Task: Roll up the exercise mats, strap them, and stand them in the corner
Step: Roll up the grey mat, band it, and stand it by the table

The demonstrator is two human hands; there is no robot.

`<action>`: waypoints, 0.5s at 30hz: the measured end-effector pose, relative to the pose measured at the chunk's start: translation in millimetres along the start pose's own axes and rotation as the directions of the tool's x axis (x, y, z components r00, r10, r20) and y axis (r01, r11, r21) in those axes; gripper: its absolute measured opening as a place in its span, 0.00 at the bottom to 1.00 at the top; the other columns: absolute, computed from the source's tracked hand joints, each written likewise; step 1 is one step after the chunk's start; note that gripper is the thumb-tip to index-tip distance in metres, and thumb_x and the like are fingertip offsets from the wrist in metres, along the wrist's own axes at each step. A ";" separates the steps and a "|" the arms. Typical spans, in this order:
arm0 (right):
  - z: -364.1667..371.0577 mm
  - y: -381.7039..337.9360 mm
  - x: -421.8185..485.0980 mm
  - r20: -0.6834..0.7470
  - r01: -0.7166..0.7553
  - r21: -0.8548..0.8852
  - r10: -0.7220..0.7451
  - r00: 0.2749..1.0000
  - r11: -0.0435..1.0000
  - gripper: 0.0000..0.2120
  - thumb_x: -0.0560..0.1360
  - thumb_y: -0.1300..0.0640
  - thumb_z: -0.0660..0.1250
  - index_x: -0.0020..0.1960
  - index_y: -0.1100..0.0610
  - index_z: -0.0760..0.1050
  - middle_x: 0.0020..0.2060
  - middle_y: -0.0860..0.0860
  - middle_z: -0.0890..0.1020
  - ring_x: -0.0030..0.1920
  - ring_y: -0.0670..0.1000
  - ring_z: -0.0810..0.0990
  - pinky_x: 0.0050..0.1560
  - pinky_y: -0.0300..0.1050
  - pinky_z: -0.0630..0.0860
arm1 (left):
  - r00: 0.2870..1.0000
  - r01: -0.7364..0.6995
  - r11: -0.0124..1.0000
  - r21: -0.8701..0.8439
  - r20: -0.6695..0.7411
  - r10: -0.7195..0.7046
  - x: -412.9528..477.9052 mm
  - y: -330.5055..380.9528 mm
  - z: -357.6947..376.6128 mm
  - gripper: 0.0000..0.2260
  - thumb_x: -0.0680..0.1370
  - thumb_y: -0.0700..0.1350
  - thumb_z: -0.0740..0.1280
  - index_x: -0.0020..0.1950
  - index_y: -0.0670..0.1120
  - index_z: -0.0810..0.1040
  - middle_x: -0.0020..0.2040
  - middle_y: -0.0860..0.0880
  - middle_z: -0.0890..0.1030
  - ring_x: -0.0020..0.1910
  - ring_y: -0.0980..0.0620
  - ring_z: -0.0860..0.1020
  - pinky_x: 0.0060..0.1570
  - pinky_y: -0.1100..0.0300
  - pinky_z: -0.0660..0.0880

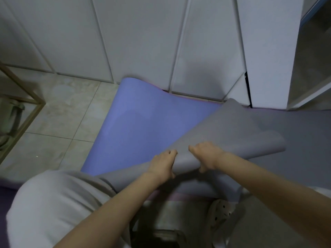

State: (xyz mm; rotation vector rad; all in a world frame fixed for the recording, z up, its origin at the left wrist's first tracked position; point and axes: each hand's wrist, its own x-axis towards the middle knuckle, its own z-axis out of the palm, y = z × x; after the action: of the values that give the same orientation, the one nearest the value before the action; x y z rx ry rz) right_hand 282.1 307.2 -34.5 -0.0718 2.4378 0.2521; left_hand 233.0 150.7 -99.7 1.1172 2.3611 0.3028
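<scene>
While both hands grip it, left hand (pixel 162 162), right hand (pixel 207 155), grey mat (pixel 232 133) curled

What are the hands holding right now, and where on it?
The left hand and right hand both grip the grey mat by its curled-over near edge, side by side, above the blue mat.

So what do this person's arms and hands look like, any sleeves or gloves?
The left arm and right arm are bare to the frame's edge: no sleeves in view. The left hand and right hand wear no gloves, and no watch, bracelet or ring shows.
</scene>
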 end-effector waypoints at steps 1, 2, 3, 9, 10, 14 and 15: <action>-4.7 0.5 1.2 0.021 0.009 0.013 -0.009 1.000 1.000 0.30 0.67 0.50 0.74 0.63 0.59 0.67 0.58 0.58 0.77 0.56 0.59 0.77 0.52 0.48 0.72 | 0.998 0.017 1.000 0.025 -0.054 -0.016 -2.9 1.4 3.3 0.25 0.71 0.47 0.70 0.65 0.46 0.65 0.62 0.45 0.71 0.60 0.44 0.71 0.53 0.54 0.67; -8.6 1.7 2.6 0.050 0.011 0.035 -0.013 0.999 0.999 0.30 0.67 0.50 0.75 0.63 0.58 0.67 0.58 0.57 0.77 0.56 0.58 0.77 0.52 0.48 0.72 | 0.995 0.029 0.999 0.040 -0.101 -0.025 -5.3 2.5 6.8 0.24 0.72 0.47 0.69 0.64 0.46 0.65 0.61 0.45 0.71 0.60 0.44 0.71 0.52 0.54 0.66; -12.0 3.4 3.9 0.080 0.012 0.062 -0.017 0.997 0.998 0.30 0.67 0.50 0.75 0.63 0.58 0.68 0.57 0.57 0.77 0.56 0.58 0.77 0.51 0.47 0.72 | 0.989 0.036 0.998 0.052 -0.145 -0.029 -7.8 3.8 9.7 0.23 0.72 0.47 0.69 0.64 0.46 0.65 0.60 0.46 0.71 0.59 0.45 0.70 0.52 0.55 0.65; -22.3 12.0 6.9 0.183 0.028 0.128 -0.051 0.982 0.991 0.28 0.66 0.51 0.75 0.61 0.57 0.70 0.56 0.55 0.78 0.54 0.55 0.77 0.50 0.45 0.72 | 0.972 0.037 0.997 0.072 -0.232 -0.019 -12.0 8.2 16.4 0.22 0.72 0.46 0.68 0.64 0.47 0.64 0.59 0.47 0.71 0.57 0.46 0.70 0.52 0.55 0.63; -20.2 11.9 6.5 0.164 0.025 0.130 -0.046 0.985 0.991 0.28 0.66 0.51 0.75 0.61 0.56 0.70 0.56 0.55 0.78 0.55 0.56 0.77 0.51 0.46 0.72 | 0.978 0.037 0.998 0.060 -0.208 -0.024 -9.8 7.2 15.2 0.23 0.72 0.46 0.68 0.64 0.47 0.64 0.60 0.47 0.71 0.58 0.45 0.71 0.51 0.55 0.64; -6.8 12.8 -0.7 -0.074 0.062 -0.042 -0.065 0.995 0.997 0.30 0.68 0.48 0.73 0.64 0.56 0.66 0.60 0.54 0.74 0.59 0.56 0.73 0.56 0.48 0.68 | 0.998 0.003 1.000 -0.031 -0.068 -0.005 1.2 -2.4 2.6 0.26 0.70 0.46 0.71 0.64 0.45 0.65 0.60 0.45 0.74 0.57 0.43 0.74 0.50 0.55 0.68; -3.7 13.7 -4.5 -0.126 0.077 -0.086 -0.088 0.988 0.993 0.31 0.68 0.47 0.72 0.66 0.56 0.64 0.61 0.54 0.73 0.60 0.55 0.72 0.57 0.49 0.67 | 1.000 -0.015 0.997 -0.075 -0.017 0.014 3.0 -5.3 -2.1 0.27 0.69 0.46 0.72 0.64 0.44 0.64 0.60 0.44 0.75 0.56 0.42 0.74 0.49 0.55 0.69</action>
State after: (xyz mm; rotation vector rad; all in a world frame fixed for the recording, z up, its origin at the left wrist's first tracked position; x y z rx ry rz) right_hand 281.6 319.8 -26.7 -0.2309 2.5459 0.3183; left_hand 226.8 149.6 -101.1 1.1010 2.3373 0.4035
